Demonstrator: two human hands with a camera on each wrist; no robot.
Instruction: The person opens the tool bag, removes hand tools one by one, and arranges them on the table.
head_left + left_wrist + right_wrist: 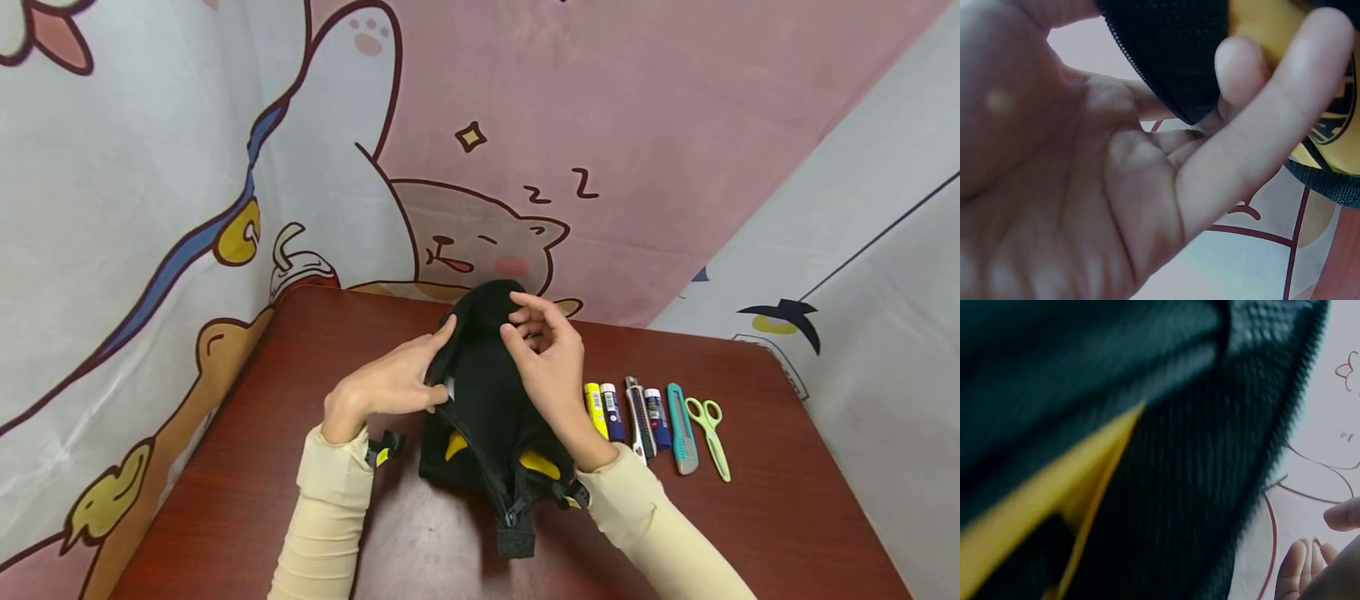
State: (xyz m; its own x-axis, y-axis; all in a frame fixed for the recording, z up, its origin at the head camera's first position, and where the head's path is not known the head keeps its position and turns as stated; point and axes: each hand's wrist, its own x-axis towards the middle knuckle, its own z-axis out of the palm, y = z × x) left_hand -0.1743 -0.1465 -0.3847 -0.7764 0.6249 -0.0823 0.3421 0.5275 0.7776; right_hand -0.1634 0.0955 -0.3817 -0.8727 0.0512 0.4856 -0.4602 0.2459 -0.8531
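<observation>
A black zippered bag (480, 375) with yellow patches lies with its mouth unzipped on the table. My left hand (393, 379) grips the left edge of its opening; in the left wrist view the zipper-edged fabric (1172, 69) runs between the fingers, beside a yellow panel with a black round print. Over the right side of the opening, my right hand (551, 358) has loosely bent fingers, thumb and forefinger apart, with nothing seen between them. The zipper pull (512, 517) hangs at the near end. The bag's inside is dark, its contents hidden.
Right of the bag lie a yellow glue stick (596, 410), two blue-and-white glue sticks (612, 412), a dark utility knife (639, 417), a teal utility knife (682, 429) and light green scissors (717, 452). A cartoon-printed cloth (637, 100) hangs behind the brown table (772, 500).
</observation>
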